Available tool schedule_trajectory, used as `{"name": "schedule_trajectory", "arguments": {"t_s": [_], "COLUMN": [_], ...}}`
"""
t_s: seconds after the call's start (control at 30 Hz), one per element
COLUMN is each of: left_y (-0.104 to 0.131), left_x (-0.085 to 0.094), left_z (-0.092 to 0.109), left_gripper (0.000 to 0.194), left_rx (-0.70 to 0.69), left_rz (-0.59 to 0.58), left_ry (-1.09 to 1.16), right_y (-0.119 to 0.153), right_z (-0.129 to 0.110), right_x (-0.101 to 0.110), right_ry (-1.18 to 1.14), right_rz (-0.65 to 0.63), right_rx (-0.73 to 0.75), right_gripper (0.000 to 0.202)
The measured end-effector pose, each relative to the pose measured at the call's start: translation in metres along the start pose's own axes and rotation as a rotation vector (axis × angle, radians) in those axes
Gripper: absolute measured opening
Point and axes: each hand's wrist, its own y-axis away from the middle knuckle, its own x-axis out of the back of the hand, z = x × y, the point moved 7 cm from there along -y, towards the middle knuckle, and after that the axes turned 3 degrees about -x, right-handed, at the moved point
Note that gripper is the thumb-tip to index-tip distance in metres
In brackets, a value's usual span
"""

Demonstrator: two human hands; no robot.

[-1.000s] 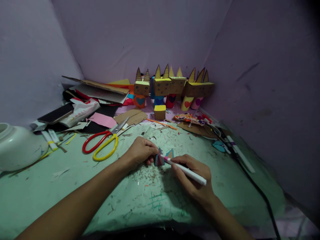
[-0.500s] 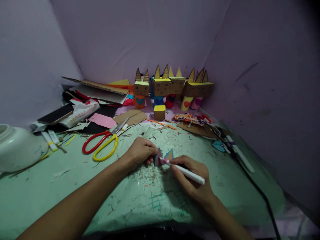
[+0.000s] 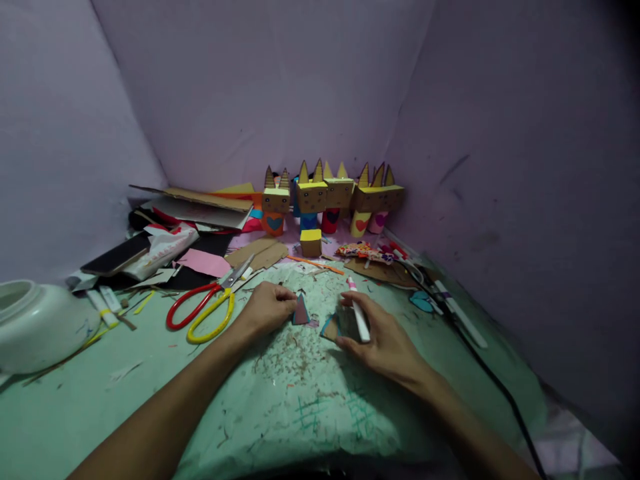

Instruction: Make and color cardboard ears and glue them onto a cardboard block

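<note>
Two bare hands work over the middle of the green tabletop point(image 3: 165, 400), between its near and far edges. The left hand point(image 3: 270, 307) has its fingers bunched together at the left side of one purple triangle point(image 3: 301, 312); whether they pinch it or merely touch it, I cannot tell. The right hand point(image 3: 387, 333) holds one white marker point(image 3: 361, 323), thumb and fingers spread apart around it. A second, brown triangle point(image 3: 330, 327) with blue edging lies by that thumb. One pair of scissors point(image 3: 227, 292) lies left of the hands; one white jar point(image 3: 50, 327) stands towards the left edge. Near the far edge are one small box point(image 3: 311, 244) and figures point(image 3: 313, 197) showing five hearts.
</note>
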Motion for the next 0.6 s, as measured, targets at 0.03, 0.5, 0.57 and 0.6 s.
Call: {"name": "schedule_trajectory", "arguments": {"t_s": [0.03,0.5,0.57,0.6], "left_y": [0.0,0.019,0.024,0.026], "left_x": [0.002,-0.005,-0.018,-0.024], "left_z": [0.001,0.018,0.02,0.02], "left_gripper": [0.014,0.02,0.016,0.015], "left_rx": [-0.026,-0.067,-0.061,-0.058], "left_rz": [0.02,0.012,-0.068,-0.1], "left_ry": [-0.023,-0.004,0.0,-0.001], "right_y": [0.001,0.01,0.01,0.01], "right_z": [0.0,0.001,0.0,-0.001], "right_x": [-0.003,-0.021,-0.022,-0.022], "right_ry": [0.036,-0.067,-0.096,-0.111], "right_rz": [-0.018,0.016,0.007,0.002], "right_rx": [0.005,0.126,0.135,0.133], "right_gripper": [0.061,0.059,0.058,0.057]}}
